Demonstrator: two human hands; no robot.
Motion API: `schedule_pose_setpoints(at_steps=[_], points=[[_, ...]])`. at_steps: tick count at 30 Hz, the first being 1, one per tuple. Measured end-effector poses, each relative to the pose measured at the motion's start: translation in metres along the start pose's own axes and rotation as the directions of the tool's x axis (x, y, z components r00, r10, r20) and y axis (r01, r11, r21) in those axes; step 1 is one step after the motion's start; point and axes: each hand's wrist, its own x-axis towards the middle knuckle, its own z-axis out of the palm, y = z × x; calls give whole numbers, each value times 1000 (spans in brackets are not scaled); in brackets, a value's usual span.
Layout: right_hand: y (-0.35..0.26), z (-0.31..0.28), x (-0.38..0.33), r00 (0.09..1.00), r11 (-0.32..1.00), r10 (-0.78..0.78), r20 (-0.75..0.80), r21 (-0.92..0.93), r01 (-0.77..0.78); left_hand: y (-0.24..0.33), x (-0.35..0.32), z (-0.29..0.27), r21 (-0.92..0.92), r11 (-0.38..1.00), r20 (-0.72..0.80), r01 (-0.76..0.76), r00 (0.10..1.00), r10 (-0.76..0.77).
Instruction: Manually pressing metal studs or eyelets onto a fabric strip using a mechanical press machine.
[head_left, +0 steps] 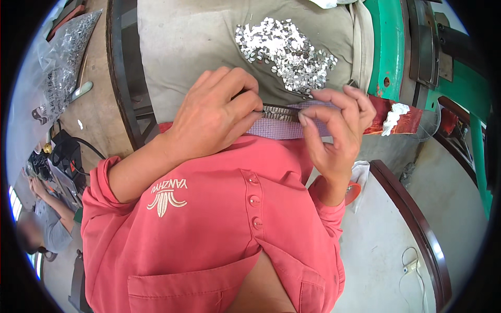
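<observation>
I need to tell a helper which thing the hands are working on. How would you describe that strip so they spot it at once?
Start at the grey cloth with its heap of small silver pieces. At the cloth's near edge, the left hand and right hand pinch a lilac woven strip. Unlike the loose heap, it carries one neat row of silver pieces.

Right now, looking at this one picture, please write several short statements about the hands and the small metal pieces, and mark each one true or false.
1. The left hand presses on a strip loaded with small metal pieces. True.
2. The right hand rests inside the plastic bag. False: it pinches the lilac strip at the cloth's edge.
3. A pile of small silver pieces lies on the grey cloth. True.
4. The person wears a blue shirt. False: the shirt is red-pink.
</observation>
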Motion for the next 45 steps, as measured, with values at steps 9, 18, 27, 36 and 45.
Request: schedule_pose_setpoints(at_steps=[9, 18, 27, 36, 45], points=[[-5, 6, -12, 999, 998, -47, 2, -45, 47, 2, -1, 4, 77, 996, 2, -39, 999, 39], [-15, 18, -14, 999, 990, -45, -14, -136, 43, 3, -2, 3, 108, 993, 39, -41, 999, 37], [-10, 22, -11, 1000, 1000, -15, -19, 20, 15, 1, 0, 2, 59, 998, 18, -35, 999, 34], [11, 0, -11, 997, 997, 3, -75, -79, -9, 0, 1, 3, 63, 997, 2, -51, 999, 51], [19, 1, -3, 999, 997, -47, 15, -58, 47, -2, -6, -4, 95, 992, 57, -76, 996, 71]])
